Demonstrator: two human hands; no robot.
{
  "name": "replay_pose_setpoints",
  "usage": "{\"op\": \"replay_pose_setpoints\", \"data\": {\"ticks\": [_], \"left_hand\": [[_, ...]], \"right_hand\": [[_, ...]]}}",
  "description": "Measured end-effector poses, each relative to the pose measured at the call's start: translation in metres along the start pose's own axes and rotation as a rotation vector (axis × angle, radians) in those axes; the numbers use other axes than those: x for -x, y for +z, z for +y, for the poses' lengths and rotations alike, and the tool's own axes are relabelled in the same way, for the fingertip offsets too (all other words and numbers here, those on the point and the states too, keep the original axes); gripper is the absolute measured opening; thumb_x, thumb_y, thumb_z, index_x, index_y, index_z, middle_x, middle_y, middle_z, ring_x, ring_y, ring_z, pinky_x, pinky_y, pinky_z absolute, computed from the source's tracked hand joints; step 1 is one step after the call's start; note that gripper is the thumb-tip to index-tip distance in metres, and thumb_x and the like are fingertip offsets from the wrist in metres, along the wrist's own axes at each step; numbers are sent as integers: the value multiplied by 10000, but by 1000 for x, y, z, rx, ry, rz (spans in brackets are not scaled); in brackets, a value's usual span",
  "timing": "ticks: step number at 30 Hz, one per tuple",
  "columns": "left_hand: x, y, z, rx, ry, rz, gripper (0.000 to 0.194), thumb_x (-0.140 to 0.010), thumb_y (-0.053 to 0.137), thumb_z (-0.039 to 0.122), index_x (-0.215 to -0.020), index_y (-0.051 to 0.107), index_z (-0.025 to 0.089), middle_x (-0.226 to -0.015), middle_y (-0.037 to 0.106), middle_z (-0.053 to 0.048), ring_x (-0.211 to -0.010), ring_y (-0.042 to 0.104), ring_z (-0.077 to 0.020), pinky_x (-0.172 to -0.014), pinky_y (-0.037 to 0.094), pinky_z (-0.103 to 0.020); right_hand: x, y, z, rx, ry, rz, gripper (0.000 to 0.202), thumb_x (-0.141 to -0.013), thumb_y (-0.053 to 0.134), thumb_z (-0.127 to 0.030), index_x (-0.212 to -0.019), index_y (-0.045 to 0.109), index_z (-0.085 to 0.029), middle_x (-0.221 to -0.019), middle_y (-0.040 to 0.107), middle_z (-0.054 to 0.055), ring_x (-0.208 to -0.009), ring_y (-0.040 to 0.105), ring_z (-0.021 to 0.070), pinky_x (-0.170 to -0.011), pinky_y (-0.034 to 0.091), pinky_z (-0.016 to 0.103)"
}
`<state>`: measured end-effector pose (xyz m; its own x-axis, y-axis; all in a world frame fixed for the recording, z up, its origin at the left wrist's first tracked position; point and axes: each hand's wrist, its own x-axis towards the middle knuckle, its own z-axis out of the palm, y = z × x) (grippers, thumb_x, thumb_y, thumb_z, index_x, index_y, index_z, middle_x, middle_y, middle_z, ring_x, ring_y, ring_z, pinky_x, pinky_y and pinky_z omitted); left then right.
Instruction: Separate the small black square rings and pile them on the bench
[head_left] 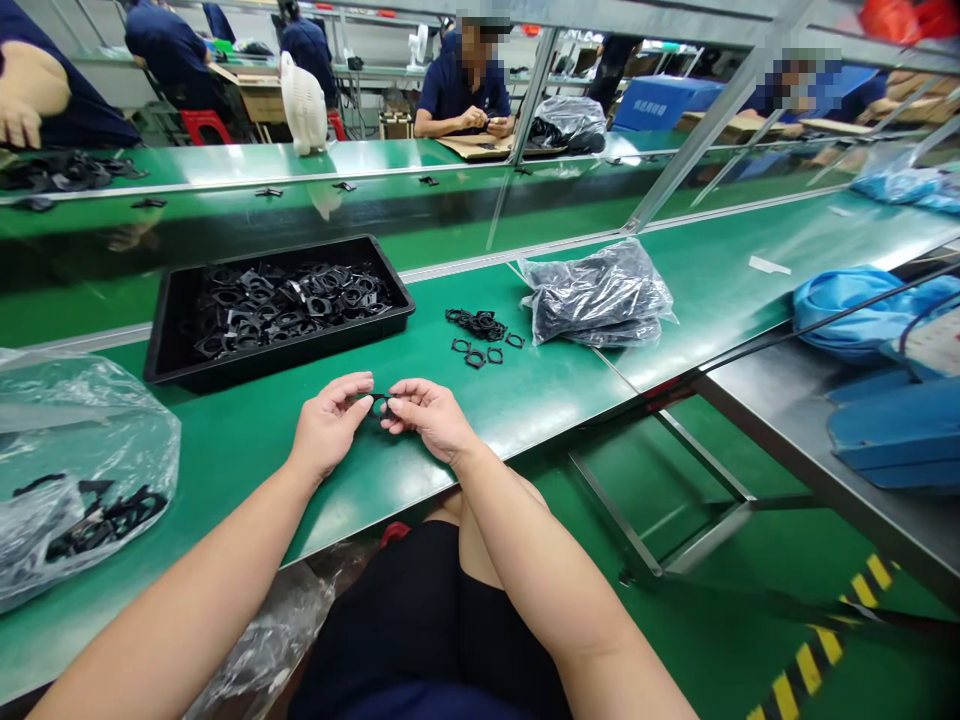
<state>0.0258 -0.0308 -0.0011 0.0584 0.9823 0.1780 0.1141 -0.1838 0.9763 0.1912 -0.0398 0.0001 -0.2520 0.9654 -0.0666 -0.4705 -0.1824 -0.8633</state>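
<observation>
Between my two hands, just above the green bench, is a small black ring-shaped part (380,398). My left hand (335,420) pinches its left side with thumb and fingertips. On the opposite side my right hand (424,412) grips it, fingers curled and covering much of the part. Beyond my hands stands a black tray (281,355) heaped with similar black parts (292,300). A small pile of black rings (480,325) lies on the bench to the right, with several loose ones in front of it.
A clear bag (600,290) of dark parts lies right of the pile. At the left edge, an open plastic bag (90,430) holds more black parts. Behind the tray runs a conveyor (450,220) with spaced pieces. A metal side table (795,420) carries blue items. Co-workers sit opposite.
</observation>
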Motion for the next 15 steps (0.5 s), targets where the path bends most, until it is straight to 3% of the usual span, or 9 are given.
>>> {"op": "replay_pose_setpoints", "data": {"ticks": [3,9,13,15], "left_hand": [[3,0,4,42,-44,-101,311,-763,662,410,-937,716,158,-1034,704,-107,-1000,627,-230,-937,468,-398],[6,1,13,437,-324,-250,315,-760,682,395,-914,702,122,-814,716,-95,-670,648,-169,-652,522,-313],[4,1,17,502,-420,-223,352,-712,733,377,-960,687,131,-806,707,-70,-661,663,-182,-613,518,-299],[4,0,17,506,-427,-225,357,-706,740,376,-957,689,128,-808,707,-69,-666,664,-180,-618,518,-293]], "right_hand": [[0,0,0,-20,48,4,429,-583,823,-410,-815,566,-157,-658,681,8,-561,663,130,-477,506,193],[1,4,3,177,-27,84,393,-714,682,-527,-782,535,-169,-549,610,-24,-425,549,87,-380,407,173],[4,6,5,523,-434,271,212,-763,672,-379,-788,617,-175,-721,610,5,-603,554,91,-544,473,214],[5,6,6,657,-631,293,119,-768,676,-301,-796,652,-188,-823,605,28,-705,566,112,-603,487,233]]}}
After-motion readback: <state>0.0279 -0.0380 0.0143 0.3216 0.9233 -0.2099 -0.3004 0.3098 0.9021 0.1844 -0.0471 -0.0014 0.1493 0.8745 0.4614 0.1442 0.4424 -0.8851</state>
